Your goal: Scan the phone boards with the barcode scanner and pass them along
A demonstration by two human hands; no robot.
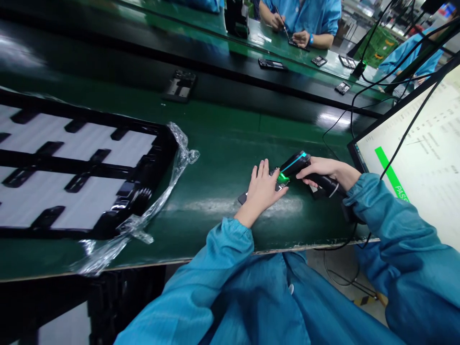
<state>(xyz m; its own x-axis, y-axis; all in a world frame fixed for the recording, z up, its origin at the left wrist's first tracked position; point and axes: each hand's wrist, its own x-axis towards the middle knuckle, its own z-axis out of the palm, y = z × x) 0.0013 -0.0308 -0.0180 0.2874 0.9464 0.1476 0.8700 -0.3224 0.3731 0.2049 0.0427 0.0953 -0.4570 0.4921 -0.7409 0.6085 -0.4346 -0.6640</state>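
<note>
My right hand [321, 168] is wrapped around the handle of a black barcode scanner [294, 164] with a blue stripe. The scanner's head casts green light down at the end of an open phone body [242, 198] on the green bench. Across that phone body lies my left hand [263, 188], fingers stretched out, hiding most of it. Beneath the scanner's handle, a second phone part [315, 191] shows partly on the bench.
A black tray [167, 151] with white compartments and crumpled clear plastic wrap [176, 177] takes up the left. Another phone body [180, 86] lies farther back, by a dark conveyor strip [223, 57]. On the right stands a monitor [424, 139] reading PASS, with hanging cables. A co-worker [304, 19] sits opposite.
</note>
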